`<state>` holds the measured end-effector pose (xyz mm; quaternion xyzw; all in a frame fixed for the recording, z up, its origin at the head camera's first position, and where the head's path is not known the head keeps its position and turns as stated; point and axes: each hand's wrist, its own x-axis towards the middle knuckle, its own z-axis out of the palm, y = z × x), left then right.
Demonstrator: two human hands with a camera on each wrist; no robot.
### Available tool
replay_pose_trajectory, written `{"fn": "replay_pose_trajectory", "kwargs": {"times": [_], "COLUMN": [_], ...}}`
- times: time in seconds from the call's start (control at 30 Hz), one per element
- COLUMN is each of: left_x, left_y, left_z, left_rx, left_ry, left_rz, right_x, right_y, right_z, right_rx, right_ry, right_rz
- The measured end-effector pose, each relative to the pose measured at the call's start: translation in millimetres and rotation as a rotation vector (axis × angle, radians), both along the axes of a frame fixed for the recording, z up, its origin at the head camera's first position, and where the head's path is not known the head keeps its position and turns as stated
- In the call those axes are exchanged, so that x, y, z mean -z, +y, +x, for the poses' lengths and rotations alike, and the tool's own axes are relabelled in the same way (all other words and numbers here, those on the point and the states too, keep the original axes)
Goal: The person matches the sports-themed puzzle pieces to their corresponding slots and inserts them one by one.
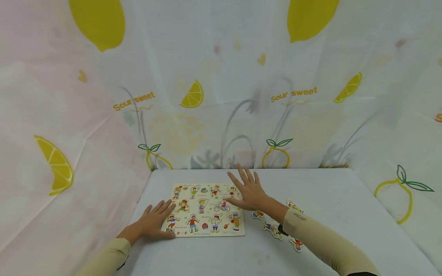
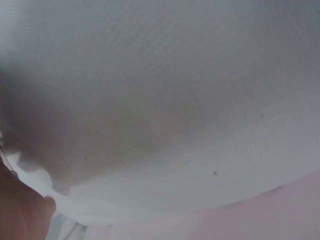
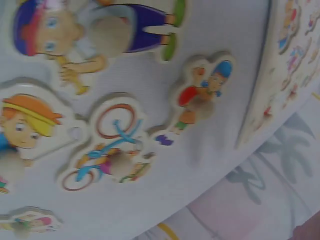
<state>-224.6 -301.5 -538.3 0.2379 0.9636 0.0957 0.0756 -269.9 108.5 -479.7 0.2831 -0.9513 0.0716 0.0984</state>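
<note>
A pale puzzle board (image 1: 215, 212) printed with small sports figures lies flat on the white table. My left hand (image 1: 154, 221) rests at its left edge, fingers spread, the thumb along the front left corner. Over the board's right edge reaches my right hand (image 1: 251, 194), fingers spread and straight, holding nothing. Loose knobbed puzzle pieces (image 1: 272, 230) lie right of the board, partly hidden by my right forearm. Among them, the right wrist view shows a bicycle piece (image 3: 119, 125) and a figure in a blue cap (image 3: 188, 94).
The white table (image 1: 324, 191) meets a lemon-print cloth (image 1: 221, 126) at the back, and similar cloth hangs on both sides. One loose piece (image 1: 296, 244) lies nearest the front, below my right forearm. The left wrist view shows mostly white tabletop (image 2: 150, 115).
</note>
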Motion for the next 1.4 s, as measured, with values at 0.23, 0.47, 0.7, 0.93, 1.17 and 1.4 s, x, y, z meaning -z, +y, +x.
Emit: {"fn": "replay_pose_trajectory", "kwargs": {"times": [0.23, 0.47, 0.7, 0.93, 1.17, 1.4], "left_x": [-10.8, 1.7, 16.0, 12.0, 20.3, 25.7], "left_y": [-3.2, -2.7, 1.8, 2.5, -1.4, -1.5], "left_z": [5.6, 4.0, -1.2, -1.8, -3.5, -1.1], "left_rx": [0.018, -0.01, -0.084, -0.09, -0.081, -0.093], "left_ry": [-0.003, 0.035, -0.047, -0.047, -0.058, -0.027], "left_rz": [0.055, 0.045, -0.028, -0.044, -0.027, -0.021], "right_x": [11.5, 18.5, 26.1, 25.1, 26.8, 30.7], "right_y": [27, 48, 69, 82, 91, 95], "right_z": [10.3, 25.4, 38.0, 41.1, 47.8, 53.9], "right_rx": [0.031, 0.055, 0.058, 0.036, 0.046, 0.077], "right_ry": [-0.013, -0.017, -0.031, -0.042, -0.045, -0.088], "right_rz": [0.005, 0.002, 0.034, 0.02, 0.028, 0.035]}}
